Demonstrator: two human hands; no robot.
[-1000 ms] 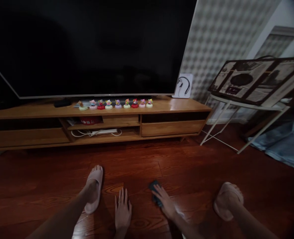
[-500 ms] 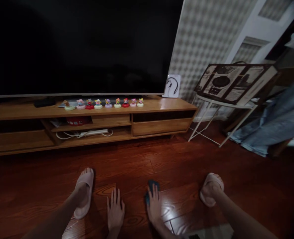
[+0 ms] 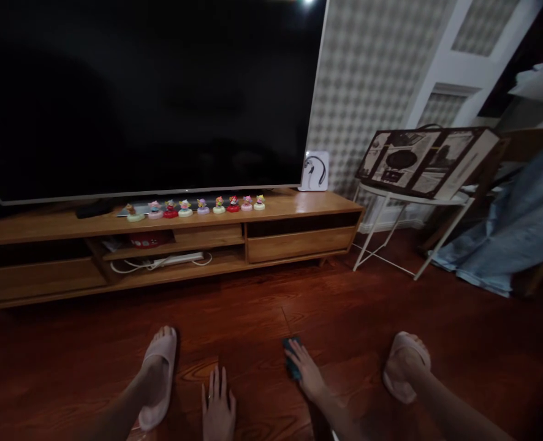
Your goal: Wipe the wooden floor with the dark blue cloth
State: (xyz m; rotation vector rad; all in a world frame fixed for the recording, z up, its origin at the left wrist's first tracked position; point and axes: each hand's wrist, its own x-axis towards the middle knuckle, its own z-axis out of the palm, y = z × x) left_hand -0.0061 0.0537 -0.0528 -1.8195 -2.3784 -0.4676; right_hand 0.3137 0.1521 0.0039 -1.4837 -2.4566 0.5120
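Note:
My left hand (image 3: 219,411) lies palm down on the reddish-brown wooden floor (image 3: 253,294), fingers stretched and apart, holding nothing. A ring shows on one finger. My right hand (image 3: 311,375) holds a small dark teal cloth (image 3: 292,354) against the floor, its fingers extended over the cloth. Part of the cloth is hidden beneath the fingers and palm. My two feet in pale pink slippers stand wide apart, the left slipper (image 3: 167,373) beyond my left hand and the right slipper (image 3: 398,380) out to the right.
Ahead stands a low wooden TV cabinet (image 3: 299,245) with a row of small figurines (image 3: 202,207) below a large dark television (image 3: 161,98). A white power strip (image 3: 178,259) lies on its shelf. At right, a patterned suitcase (image 3: 418,159) rests on a white-legged table (image 3: 377,195) beside blue denim (image 3: 515,239).
My right hand and the cloth have shifted slightly right and forward across the floor, and the hand now angles more to the left. The view has tilted up; my left hand stays flat.

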